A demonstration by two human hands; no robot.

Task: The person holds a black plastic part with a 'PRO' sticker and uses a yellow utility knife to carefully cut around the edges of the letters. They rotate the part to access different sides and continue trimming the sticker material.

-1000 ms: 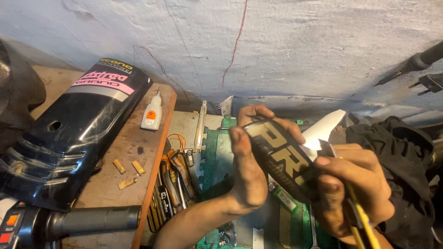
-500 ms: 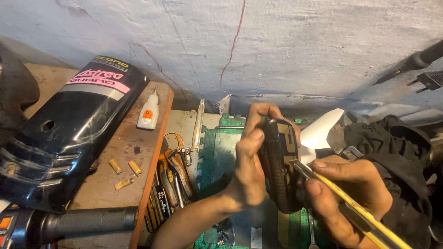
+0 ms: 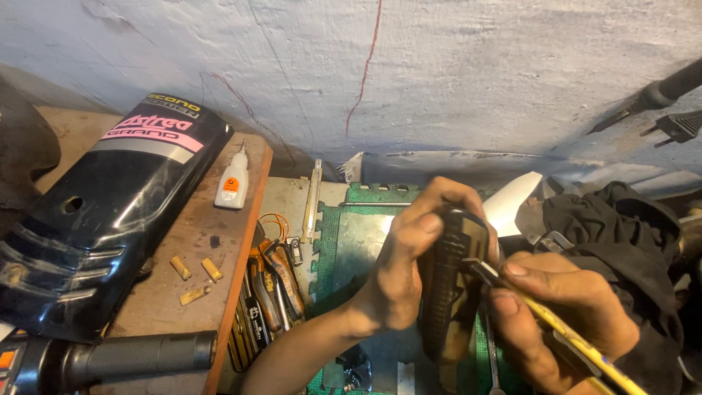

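Note:
My left hand (image 3: pixel 406 274) grips a black ribbed rubber handlebar grip (image 3: pixel 450 281) held upright on its edge over a green foam mat (image 3: pixel 333 241). My right hand (image 3: pixel 563 311) holds a yellow-handled utility knife (image 3: pixel 578 344), its metal blade tip pressed against the side of the black grip near my left fingers. Both hands are close together at the lower centre of the view.
A black motorcycle body panel (image 3: pixel 110 212) lies on a wooden board (image 3: pixel 186 292) at left, with a small white glue bottle (image 3: pixel 232 183) and short yellowish pieces (image 3: pixel 194 274). Pliers and tools (image 3: pixel 270 292) lie beside the board. A black cloth (image 3: pixel 621 234) sits at right. Another black grip (image 3: pixel 139 355) lies bottom left.
My left hand has turned the black grip from showing its printed face to standing on edge. My right hand has brought the knife blade up against its side.

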